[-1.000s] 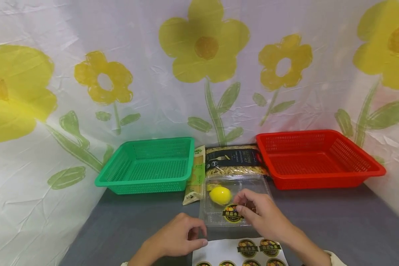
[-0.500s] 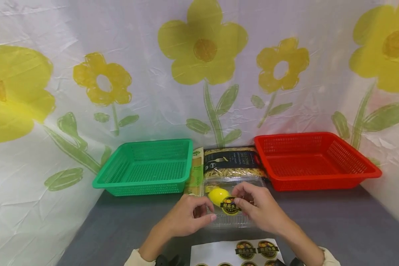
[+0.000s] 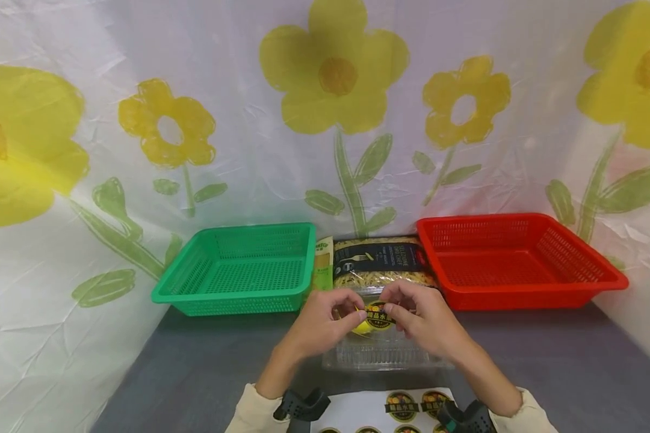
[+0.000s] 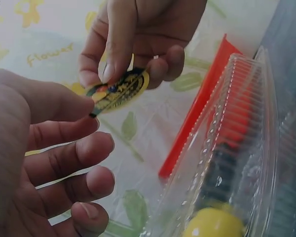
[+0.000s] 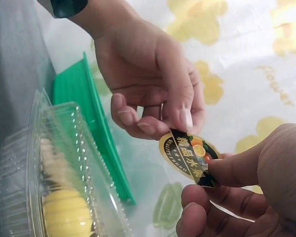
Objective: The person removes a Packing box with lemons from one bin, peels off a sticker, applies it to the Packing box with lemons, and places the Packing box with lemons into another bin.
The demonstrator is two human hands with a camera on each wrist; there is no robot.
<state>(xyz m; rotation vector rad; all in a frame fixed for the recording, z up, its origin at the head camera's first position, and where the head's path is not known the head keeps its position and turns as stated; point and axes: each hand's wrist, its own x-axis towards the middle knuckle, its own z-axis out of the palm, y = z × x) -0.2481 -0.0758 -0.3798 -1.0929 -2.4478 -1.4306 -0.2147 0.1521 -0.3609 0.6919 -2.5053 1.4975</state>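
The 2 hands pinch 1 round sticker (image 3: 380, 316) between them, each with the thumb and a finger, so both grips are closed on it. In the head view, with 12 o'clock at the top, the left hand (image 3: 322, 325) has the sticker by its 9 o'clock edge, and the right hand (image 3: 425, 316) has it by its 3 o'clock edge. The sticker sits right between the fingertips, up in the air, with fruit and gold signs on black. Just below it, at 6 o'clock, is a clear plastic box (image 3: 390, 356). A yellow lemon (image 5: 66, 215) is inside and peeks out at 7 o'clock from behind the sticker. Farther down at 6 o'clock is a white sheet (image 3: 346, 409) with more round stickers on it. A pasta bag (image 3: 381, 258) lies at 12 o'clock, with a thin green and tan bag (image 3: 322, 264) beside it, nearer 11 o'clock. The green basket (image 3: 227, 305) is at 10 o'clock and the red basket (image 3: 525, 296) at 2 o'clock, on a dark gray table (image 3: 222, 361). Behind them hangs a white cloth (image 3: 249, 180) with yellow flowers.
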